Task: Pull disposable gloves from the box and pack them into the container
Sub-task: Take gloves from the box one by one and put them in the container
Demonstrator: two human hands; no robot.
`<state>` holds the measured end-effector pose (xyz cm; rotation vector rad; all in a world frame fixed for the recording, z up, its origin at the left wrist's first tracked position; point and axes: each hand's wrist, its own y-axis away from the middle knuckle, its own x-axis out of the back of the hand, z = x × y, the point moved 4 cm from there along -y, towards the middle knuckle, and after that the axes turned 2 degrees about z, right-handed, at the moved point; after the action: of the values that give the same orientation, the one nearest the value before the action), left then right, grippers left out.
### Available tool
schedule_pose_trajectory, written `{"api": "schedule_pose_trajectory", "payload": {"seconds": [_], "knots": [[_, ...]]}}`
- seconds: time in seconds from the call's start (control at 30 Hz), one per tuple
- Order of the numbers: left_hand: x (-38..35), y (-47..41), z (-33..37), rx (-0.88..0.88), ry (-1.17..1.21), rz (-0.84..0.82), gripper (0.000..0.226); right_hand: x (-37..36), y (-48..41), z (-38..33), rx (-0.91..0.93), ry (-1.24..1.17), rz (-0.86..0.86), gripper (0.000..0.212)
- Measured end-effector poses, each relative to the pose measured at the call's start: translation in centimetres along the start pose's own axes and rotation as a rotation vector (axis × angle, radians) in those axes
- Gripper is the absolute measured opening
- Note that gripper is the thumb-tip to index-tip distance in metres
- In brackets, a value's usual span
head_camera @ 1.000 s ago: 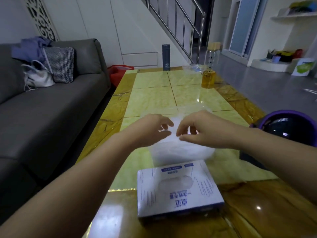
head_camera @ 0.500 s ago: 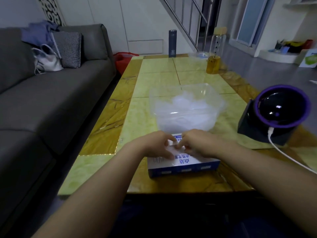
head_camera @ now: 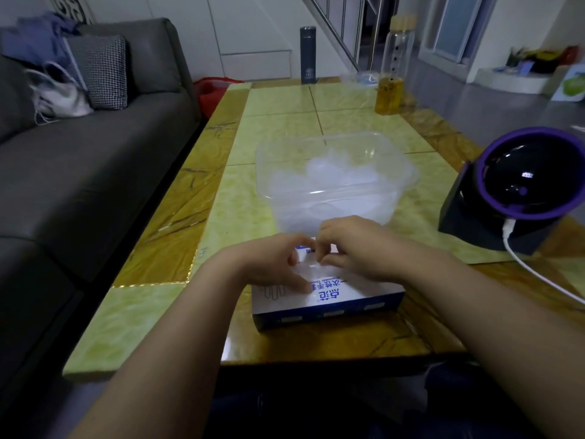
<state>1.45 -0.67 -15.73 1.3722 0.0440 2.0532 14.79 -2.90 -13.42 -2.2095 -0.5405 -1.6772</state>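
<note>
The white and blue glove box lies flat near the table's front edge. Just behind it stands the clear plastic container, holding a crumpled heap of translucent gloves. My left hand lies on the box top, fingers pressing it down and index finger curled at the opening. My right hand is over the opening with its fingertips pinched on a thin clear glove that barely shows above the slot. The hands hide most of the opening.
A black and purple round device with a white cable stands at the right. At the far end are a glass bottle of yellow liquid and a dark flask. A grey sofa runs along the left.
Both hands came back from over the container to the glove box a second ago. Since half a second ago they have stayed at the opening, fingertips pinching.
</note>
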Motion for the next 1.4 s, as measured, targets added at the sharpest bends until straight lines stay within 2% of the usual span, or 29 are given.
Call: {"api": "schedule_pose_trajectory", "payload": {"seconds": [0.1,0.27,0.5,0.63,0.73,0.87,0.97,1.07,1.17,1.23,1.33,1.4], "knots": [[0.2,0.1,0.3,0.003,-0.019,-0.001,0.068,1.0,0.5,-0.8,-0.003,0.024,0.091,0.012],[0.0,0.7,0.3,-0.012,0.028,0.053,0.067,-0.6,0.6,-0.8,-0.111,0.071,-0.060,0.024],[-0.6,1.5,0.0,-0.047,0.085,0.208,0.058,-0.4,1.3,-1.7,-0.079,0.055,0.162,0.017],[-0.4,1.6,0.0,-0.041,0.070,0.211,0.055,1.3,2.2,-2.5,0.042,0.121,0.414,0.013],[-0.6,1.6,0.1,-0.054,0.079,0.215,0.046,1.9,2.7,-1.8,0.034,0.038,0.624,0.009],[-0.7,1.6,-0.1,-0.039,0.077,0.239,0.054,4.0,3.2,-1.4,-0.046,-0.266,0.917,0.008],[0.1,2.2,0.5,-0.079,0.116,0.227,0.045,7.2,3.5,-1.1,-0.078,-0.435,1.099,0.009],[2.3,3.4,1.7,-0.218,0.432,0.187,0.055,8.8,2.5,-0.8,-0.091,-0.449,1.037,0.010],[5.8,4.1,2.3,-0.323,0.884,0.353,0.065,10.0,0.9,-0.5,-0.102,-0.446,0.966,0.009],[7.6,3.6,2.8,-0.358,1.057,0.432,0.053,10.7,-0.3,-0.4,-0.111,-0.437,0.931,0.009],[9.2,2.1,3.7,-0.348,1.170,0.505,0.020,10.6,-1.9,0.2,-0.120,-0.433,0.862,0.010],[9.7,0.7,3.9,-0.317,1.206,0.514,0.018,10.1,-2.9,0.7,-0.120,-0.425,0.800,0.011]]}}
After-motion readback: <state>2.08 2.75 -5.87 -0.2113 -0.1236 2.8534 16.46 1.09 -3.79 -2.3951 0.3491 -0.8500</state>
